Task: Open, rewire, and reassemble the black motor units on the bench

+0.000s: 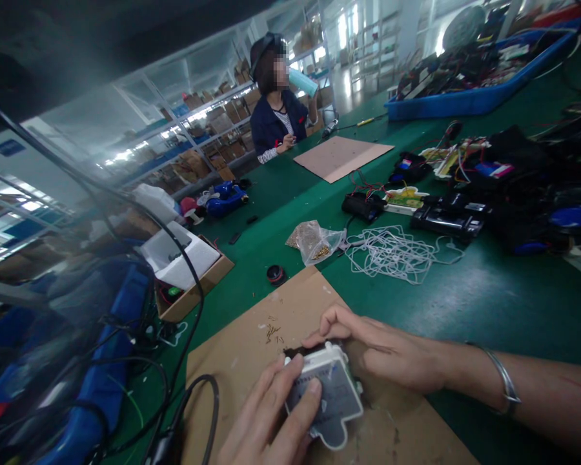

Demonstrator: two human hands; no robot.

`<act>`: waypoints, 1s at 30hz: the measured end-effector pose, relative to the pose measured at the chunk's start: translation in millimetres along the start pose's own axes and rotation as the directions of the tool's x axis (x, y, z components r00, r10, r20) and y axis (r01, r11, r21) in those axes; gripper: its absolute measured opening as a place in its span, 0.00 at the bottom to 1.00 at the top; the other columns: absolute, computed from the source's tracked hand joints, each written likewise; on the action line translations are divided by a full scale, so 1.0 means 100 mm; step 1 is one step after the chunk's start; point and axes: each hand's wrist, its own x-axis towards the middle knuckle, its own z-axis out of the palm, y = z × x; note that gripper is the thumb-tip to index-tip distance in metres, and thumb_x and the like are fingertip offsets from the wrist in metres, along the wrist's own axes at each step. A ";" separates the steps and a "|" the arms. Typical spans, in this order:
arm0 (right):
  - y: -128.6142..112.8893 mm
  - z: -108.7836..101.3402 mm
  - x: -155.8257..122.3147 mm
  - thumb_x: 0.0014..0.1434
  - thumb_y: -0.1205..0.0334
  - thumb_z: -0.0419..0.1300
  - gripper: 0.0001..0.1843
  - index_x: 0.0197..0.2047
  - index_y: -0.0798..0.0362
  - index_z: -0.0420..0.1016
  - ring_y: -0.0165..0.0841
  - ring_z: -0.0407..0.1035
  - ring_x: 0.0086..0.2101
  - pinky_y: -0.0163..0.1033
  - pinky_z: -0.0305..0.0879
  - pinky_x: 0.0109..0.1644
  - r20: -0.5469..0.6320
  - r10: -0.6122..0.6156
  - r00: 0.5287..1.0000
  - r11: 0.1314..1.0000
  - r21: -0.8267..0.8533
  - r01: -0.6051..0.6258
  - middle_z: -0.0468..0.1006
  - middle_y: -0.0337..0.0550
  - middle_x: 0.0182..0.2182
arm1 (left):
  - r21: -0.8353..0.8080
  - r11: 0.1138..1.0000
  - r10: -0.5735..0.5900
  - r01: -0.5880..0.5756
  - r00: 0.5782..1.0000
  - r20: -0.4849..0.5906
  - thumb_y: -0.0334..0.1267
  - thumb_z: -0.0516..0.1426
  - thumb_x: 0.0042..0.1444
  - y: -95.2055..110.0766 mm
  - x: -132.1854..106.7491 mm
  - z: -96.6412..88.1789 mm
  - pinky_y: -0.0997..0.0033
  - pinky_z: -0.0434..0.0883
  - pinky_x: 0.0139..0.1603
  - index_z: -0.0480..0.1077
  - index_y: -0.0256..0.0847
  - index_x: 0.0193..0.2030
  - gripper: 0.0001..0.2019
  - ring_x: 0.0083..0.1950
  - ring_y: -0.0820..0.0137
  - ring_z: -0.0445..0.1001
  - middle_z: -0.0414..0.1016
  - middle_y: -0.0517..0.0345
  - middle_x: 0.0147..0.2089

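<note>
A white plastic housing with a grey face (pixel 330 399) is tilted above a brown cardboard sheet (pixel 232 378). My left hand (pixel 275 413) grips its near left side, with fingers laid across the grey face. At the far edge of the housing, my right hand (pixel 363 345) has its fingers bent and closed near a dark strip. The right fingertips are partly hidden, so any small part between them cannot be made out. Several small brass-coloured screws (pixel 272 332) lie loose on the cardboard, just beyond the housing.
Ahead are a bag of screws (pixel 314 244), a black round part (pixel 275 274) and tangled white cord (pixel 397 252). An open box (pixel 198 290) and black cables (pixel 198 258) are at left. Electronics and a blue tray (pixel 459 103) fill the right. A person (pixel 281 116) sits across the table.
</note>
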 end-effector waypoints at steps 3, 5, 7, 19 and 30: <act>0.02 0.02 -0.01 0.54 0.75 0.49 0.19 0.49 0.52 0.59 0.36 0.65 0.51 0.44 0.58 0.55 -0.017 0.011 1.000 1.000 0.019 -0.010 0.73 0.46 0.51 | 0.002 1.000 0.007 -0.007 1.000 0.002 0.28 0.54 0.61 -0.02 0.01 -0.01 0.69 0.75 0.53 0.70 0.47 0.56 0.18 0.56 0.65 0.73 0.72 0.54 0.57; 0.03 0.06 -0.01 0.58 0.67 0.55 0.16 0.50 0.52 0.60 0.36 0.66 0.50 0.43 0.59 0.54 -0.049 0.018 0.999 1.000 -0.018 -0.019 0.73 0.46 0.50 | -0.012 0.999 0.034 -0.034 0.999 -0.007 0.30 0.55 0.61 -0.05 0.00 0.00 0.70 0.75 0.51 0.69 0.48 0.57 0.18 0.55 0.65 0.74 0.72 0.54 0.57; 0.03 0.10 0.00 0.56 0.61 0.61 0.20 0.50 0.53 0.61 0.37 0.67 0.48 0.43 0.60 0.53 -0.092 0.024 0.995 0.996 -0.078 -0.032 0.74 0.46 0.48 | -0.035 0.998 0.056 -0.056 0.998 -0.011 0.32 0.55 0.61 -0.06 -0.02 0.01 0.70 0.76 0.50 0.68 0.47 0.58 0.19 0.54 0.64 0.74 0.72 0.53 0.57; 0.03 0.11 0.07 0.57 0.65 0.60 0.17 0.49 0.53 0.61 0.35 0.67 0.45 0.42 0.62 0.51 -0.062 -0.034 0.997 0.986 -0.162 0.024 0.72 0.45 0.45 | -0.572 0.505 -0.523 0.647 0.756 0.393 0.45 0.57 0.58 0.04 0.14 -0.01 0.48 0.66 0.60 0.56 0.47 0.64 0.28 0.62 0.56 0.65 0.63 0.46 0.63; -0.06 0.10 -0.05 0.40 0.63 0.67 0.38 0.56 0.56 0.63 0.43 0.67 0.50 0.49 0.61 0.56 0.008 -0.056 0.998 0.894 -0.444 0.054 0.72 0.51 0.50 | -0.596 0.616 -0.416 0.515 0.855 0.309 0.35 0.65 0.46 0.19 0.14 -0.12 0.51 0.65 0.60 0.58 0.44 0.59 0.33 0.60 0.56 0.64 0.63 0.46 0.59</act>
